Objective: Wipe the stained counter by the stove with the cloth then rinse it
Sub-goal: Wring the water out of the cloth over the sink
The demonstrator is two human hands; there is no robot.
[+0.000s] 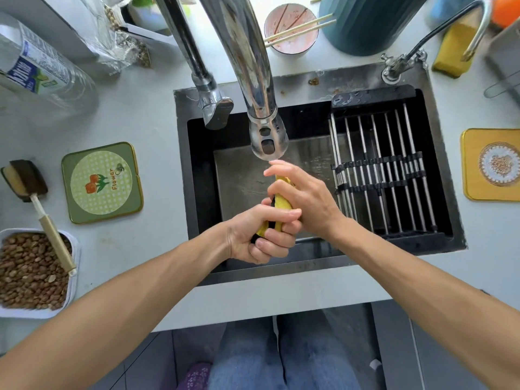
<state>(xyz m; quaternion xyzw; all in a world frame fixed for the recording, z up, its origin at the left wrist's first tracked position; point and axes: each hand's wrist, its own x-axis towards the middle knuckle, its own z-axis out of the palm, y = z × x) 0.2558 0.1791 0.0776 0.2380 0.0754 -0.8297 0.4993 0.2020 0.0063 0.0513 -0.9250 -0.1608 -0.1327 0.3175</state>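
Note:
A yellow cloth (pixel 282 203) with a black edge is bunched up over the dark sink (pixel 239 175), just below the chrome faucet head (pixel 268 142). My left hand (pixel 260 233) grips its lower end with the fingers curled round it. My right hand (pixel 302 197) holds the upper end, fingers wrapped over it, right under the spout. Most of the cloth is hidden inside both hands. I cannot tell whether water is running.
A black drying rack (pixel 380 170) fills the sink's right side. On the left counter lie a green coaster (pixel 102 182), a sponge brush (pixel 26 181), a tray of nuts (pixel 33 273) and a plastic bottle (pixel 42 68). A yellow coaster (pixel 492 164) sits right; a bowl with chopsticks (pixel 291 26) behind.

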